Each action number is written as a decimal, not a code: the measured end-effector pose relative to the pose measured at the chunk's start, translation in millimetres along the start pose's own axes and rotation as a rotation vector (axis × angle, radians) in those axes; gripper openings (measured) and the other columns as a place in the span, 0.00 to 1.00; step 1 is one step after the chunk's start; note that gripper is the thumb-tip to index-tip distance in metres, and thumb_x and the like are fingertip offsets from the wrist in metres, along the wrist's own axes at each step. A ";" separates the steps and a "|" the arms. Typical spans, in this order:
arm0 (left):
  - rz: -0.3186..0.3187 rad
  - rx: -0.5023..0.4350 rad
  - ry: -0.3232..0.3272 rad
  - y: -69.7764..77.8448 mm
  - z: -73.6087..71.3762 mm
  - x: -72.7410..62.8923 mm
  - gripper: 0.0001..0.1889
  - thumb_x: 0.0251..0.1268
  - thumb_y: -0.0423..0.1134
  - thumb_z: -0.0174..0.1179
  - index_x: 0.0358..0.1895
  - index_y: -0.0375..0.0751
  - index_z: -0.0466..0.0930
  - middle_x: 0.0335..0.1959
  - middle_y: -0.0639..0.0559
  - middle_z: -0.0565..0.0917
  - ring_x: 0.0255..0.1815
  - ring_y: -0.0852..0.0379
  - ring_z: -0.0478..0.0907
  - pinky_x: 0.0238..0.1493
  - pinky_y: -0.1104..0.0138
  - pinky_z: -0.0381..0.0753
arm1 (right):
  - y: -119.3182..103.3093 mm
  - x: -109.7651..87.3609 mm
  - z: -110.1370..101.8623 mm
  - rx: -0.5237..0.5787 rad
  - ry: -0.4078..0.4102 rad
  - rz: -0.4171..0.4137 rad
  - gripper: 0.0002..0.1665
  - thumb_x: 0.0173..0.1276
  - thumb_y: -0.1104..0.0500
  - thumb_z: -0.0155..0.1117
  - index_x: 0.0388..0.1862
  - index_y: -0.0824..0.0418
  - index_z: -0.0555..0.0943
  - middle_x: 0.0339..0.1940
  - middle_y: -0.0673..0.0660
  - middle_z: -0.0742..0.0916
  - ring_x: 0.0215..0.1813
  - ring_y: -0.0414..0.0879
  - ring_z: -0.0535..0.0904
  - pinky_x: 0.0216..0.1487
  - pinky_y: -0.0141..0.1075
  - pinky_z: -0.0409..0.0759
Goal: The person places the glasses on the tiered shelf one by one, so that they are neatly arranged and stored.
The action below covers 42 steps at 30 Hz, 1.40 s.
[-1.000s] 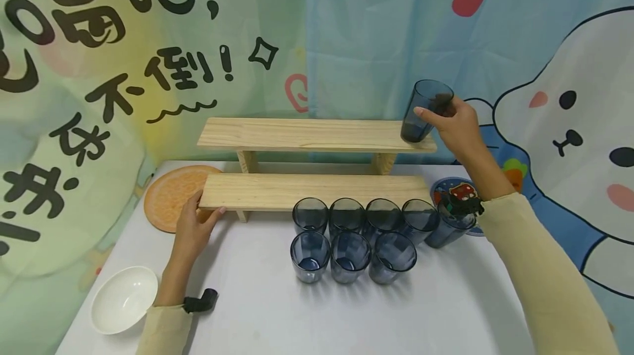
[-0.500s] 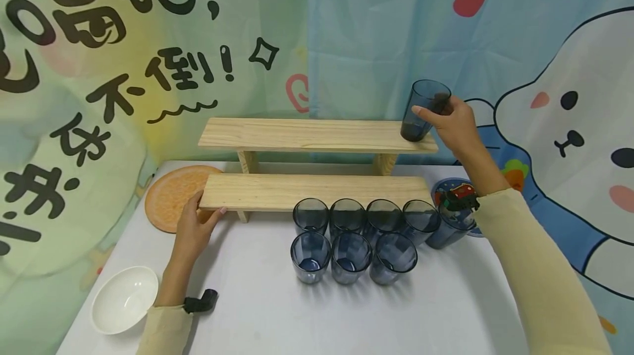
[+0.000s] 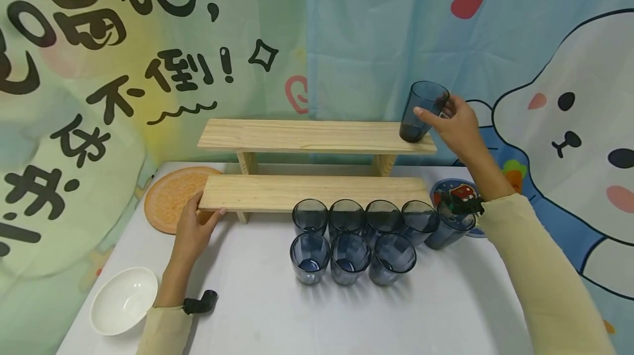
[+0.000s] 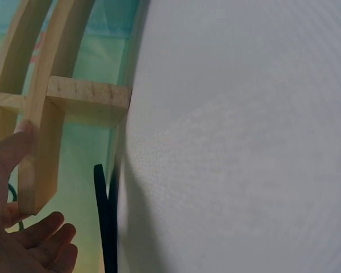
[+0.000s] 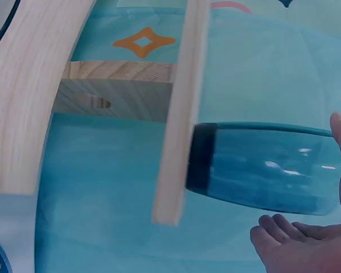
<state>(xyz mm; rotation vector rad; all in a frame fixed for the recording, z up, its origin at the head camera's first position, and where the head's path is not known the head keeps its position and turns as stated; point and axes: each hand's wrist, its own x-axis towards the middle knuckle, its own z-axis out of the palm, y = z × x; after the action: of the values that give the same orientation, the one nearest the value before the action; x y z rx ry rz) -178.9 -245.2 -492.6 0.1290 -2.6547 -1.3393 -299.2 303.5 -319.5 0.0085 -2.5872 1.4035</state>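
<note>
My left hand [image 3: 192, 234] pinches the left end of the lower board of a two-tier wooden shelf [image 3: 277, 192]. In the left wrist view, the thumb [image 4: 14, 148] lies on the board and the other fingers spread loosely below its end. My right hand [image 3: 458, 126] is around a dark blue drinking glass [image 3: 421, 110] at the right end of the upper board. The glass stands with its base on that board, as the right wrist view shows. There, the fingers [image 5: 267, 230] are loosened and a little apart from the glass, with the thumb near its rim.
Several more blue glasses [image 3: 350, 258] stand in two rows before the shelf's right half, one of them near a blue patterned plate [image 3: 448, 185]. An orange round mat [image 3: 165, 195] and a white bowl [image 3: 124, 300] lie on the left of the white table [image 3: 346, 322]. A printed cloth hangs behind.
The right hand's fingers have loosened from behind the glass, which has stayed at nearly the same spot on the upper board. My left hand has kept its place on the lower board.
</note>
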 end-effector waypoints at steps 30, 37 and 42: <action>-0.009 0.050 -0.012 4.6 0.8 -2.2 0.42 0.79 0.45 0.64 0.82 0.25 0.51 0.78 0.23 0.62 0.80 0.26 0.59 0.79 0.36 0.56 | 58.1 -251.8 51.3 0.325 0.054 -0.012 0.36 0.77 0.66 0.66 0.79 0.70 0.65 0.75 0.69 0.76 0.71 0.31 0.76 0.70 0.23 0.71; -0.003 0.051 -0.006 2.7 0.7 -2.9 0.41 0.79 0.45 0.63 0.82 0.26 0.52 0.78 0.23 0.62 0.80 0.27 0.59 0.79 0.36 0.56 | 67.1 -268.0 83.2 0.337 0.008 0.028 0.41 0.74 0.67 0.70 0.81 0.69 0.63 0.76 0.69 0.73 0.72 0.28 0.72 0.72 0.21 0.67; -0.009 0.037 -0.006 2.5 1.6 -2.6 0.42 0.79 0.44 0.63 0.82 0.27 0.51 0.78 0.25 0.63 0.79 0.28 0.60 0.79 0.37 0.56 | 68.1 -269.0 96.4 0.274 0.006 0.074 0.44 0.72 0.62 0.74 0.82 0.62 0.64 0.79 0.61 0.73 0.77 0.32 0.68 0.72 0.17 0.63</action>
<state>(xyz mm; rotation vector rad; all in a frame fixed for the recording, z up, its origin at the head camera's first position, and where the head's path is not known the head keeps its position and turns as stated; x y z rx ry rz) -176.7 -242.1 -491.8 0.1413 -2.6876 -1.2959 -58.6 237.0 -474.4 -0.0512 -2.3915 1.7709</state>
